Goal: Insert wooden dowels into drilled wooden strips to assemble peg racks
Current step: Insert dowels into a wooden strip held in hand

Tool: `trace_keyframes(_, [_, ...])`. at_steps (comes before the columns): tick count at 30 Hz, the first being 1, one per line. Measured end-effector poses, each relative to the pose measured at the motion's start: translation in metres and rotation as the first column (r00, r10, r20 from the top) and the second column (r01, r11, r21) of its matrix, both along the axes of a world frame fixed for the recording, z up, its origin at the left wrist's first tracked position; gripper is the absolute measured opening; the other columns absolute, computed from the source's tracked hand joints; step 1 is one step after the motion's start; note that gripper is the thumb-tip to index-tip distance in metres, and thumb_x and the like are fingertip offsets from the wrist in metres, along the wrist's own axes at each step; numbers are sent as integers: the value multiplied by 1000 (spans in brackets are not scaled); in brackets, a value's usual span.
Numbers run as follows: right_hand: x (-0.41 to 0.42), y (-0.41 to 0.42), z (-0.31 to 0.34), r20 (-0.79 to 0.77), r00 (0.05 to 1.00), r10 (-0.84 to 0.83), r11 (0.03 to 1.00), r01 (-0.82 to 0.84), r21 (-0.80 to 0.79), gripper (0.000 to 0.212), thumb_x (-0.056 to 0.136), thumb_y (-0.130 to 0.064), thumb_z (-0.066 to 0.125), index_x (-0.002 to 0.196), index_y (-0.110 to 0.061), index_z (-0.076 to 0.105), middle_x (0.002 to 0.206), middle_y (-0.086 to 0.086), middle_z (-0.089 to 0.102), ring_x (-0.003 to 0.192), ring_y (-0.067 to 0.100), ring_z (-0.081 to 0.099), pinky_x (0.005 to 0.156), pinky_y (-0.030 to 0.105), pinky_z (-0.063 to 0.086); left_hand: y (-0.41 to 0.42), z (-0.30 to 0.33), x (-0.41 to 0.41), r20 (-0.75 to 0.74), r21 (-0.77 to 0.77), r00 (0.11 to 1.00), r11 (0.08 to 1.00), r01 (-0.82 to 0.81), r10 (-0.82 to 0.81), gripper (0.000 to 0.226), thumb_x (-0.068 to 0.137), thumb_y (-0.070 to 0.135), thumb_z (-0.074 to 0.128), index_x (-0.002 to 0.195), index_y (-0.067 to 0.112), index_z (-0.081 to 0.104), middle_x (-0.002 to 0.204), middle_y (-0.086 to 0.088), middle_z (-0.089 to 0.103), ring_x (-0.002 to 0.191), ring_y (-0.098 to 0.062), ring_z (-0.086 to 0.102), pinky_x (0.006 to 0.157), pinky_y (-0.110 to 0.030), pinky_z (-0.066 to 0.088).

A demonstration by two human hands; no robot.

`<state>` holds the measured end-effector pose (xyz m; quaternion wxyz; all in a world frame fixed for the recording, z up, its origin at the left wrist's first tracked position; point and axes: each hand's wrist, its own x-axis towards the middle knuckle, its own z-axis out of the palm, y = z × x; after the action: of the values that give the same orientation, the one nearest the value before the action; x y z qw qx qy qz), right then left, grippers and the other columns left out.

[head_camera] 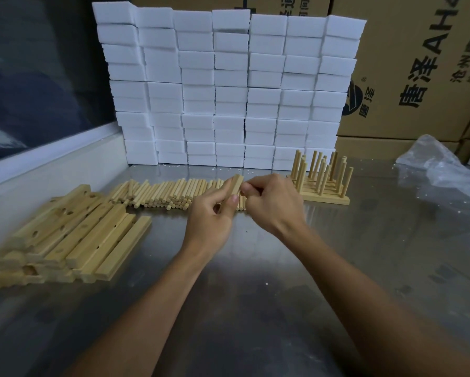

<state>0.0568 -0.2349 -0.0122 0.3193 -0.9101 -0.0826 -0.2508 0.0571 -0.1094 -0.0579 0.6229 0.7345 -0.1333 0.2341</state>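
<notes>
My left hand (214,213) grips a drilled wooden strip (236,185) that it holds up above the table, one end pointing away from me. My right hand (271,200) is right beside it with curled fingers touching the strip's right side; whether it pinches a dowel I cannot tell. Behind both hands lies a row of loose wooden dowels (163,193). A pile of drilled strips (73,235) lies at the left. Several finished peg racks (322,180) with upright dowels are stacked at the right, behind my right hand.
A wall of stacked white foam blocks (228,88) stands at the back of the steel table (255,295). Cardboard boxes (418,63) rise behind on the right, and a crumpled clear plastic bag (440,164) lies at the far right.
</notes>
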Motion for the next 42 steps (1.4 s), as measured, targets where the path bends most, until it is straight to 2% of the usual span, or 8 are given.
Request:
trace_keyframes(5, [3, -11, 18, -258, 942, 215, 930, -117, 348, 27, 91, -20, 59, 74, -6, 75, 62, 5, 62, 62, 14, 54, 63, 30, 47, 3, 1, -3, 111, 84, 993, 996, -39, 30, 36, 97, 9, 58, 133, 14, 62, 74, 3, 50, 60, -18, 47, 62, -37, 41])
trace_keyframes(9, [4, -11, 15, -189, 970, 150, 975, -114, 191, 29, 92, -25, 58, 80, -4, 74, 60, 14, 56, 55, 16, 45, 56, 29, 41, 0, 0, 0, 37, 29, 999, 1000, -8, 7, 37, 98, 9, 58, 133, 17, 62, 74, 4, 49, 62, -20, 48, 60, -39, 41])
trace_keyframes(13, [8, -13, 13, 22, 996, 84, 996, -84, 15, 28, 91, -31, 63, 70, -14, 71, 51, 4, 58, 49, 17, 50, 55, 28, 43, 3, 4, -5, -47, 8, 994, 995, 99, -98, 43, 100, 13, 54, 127, 46, 56, 73, -8, 56, 48, -16, 52, 48, -30, 49])
trace_keyframes(17, [10, -19, 15, 76, 987, 142, 987, -147, 63, 22, 89, -34, 70, 77, -17, 75, 63, -5, 69, 60, 11, 64, 61, 30, 54, 4, 5, -9, -166, -149, 967, 974, 172, -196, 45, 102, 13, 51, 140, 38, 51, 77, -5, 60, 49, -23, 51, 42, -29, 46])
trace_keyframes(22, [17, -25, 12, 110, 986, 124, 969, -144, 201, 18, 92, -29, 68, 77, -21, 72, 65, -14, 67, 60, -1, 64, 55, 8, 45, 11, 4, -6, -271, -387, 945, 919, 70, -186, 42, 101, 12, 53, 141, 25, 53, 79, -10, 55, 45, -18, 46, 38, -24, 35])
trace_keyframes(29, [30, -37, -12, 1, 998, 60, 931, -57, 361, 19, 99, -22, 57, 88, -16, 72, 74, -7, 71, 59, 6, 67, 66, 24, 56, 22, -6, 4, -338, -511, 936, 855, -91, -102, 35, 100, 10, 52, 135, 16, 59, 79, -11, 55, 42, -15, 46, 36, -22, 35])
trace_keyframes(36, [42, -33, -53, -296, 955, 24, 998, -42, -56, 42, 95, -39, 60, 134, -24, 55, 119, 1, 64, 101, 16, 60, 95, 41, 51, 25, -13, 11, -351, -585, 934, 793, -168, -61, 36, 99, 7, 52, 133, 15, 58, 71, -11, 54, 41, -14, 46, 37, -21, 36])
trace_keyframes(42, [46, -24, -66, -269, 962, -52, 929, -52, -367, 44, 96, -57, 43, 123, -29, 65, 133, 3, 57, 122, 30, 47, 102, 49, 32, 23, -13, 11, -353, -575, 933, 803, -160, -67, 26, 99, 8, 52, 115, 26, 63, 71, -11, 55, 42, -15, 47, 37, -22, 39])
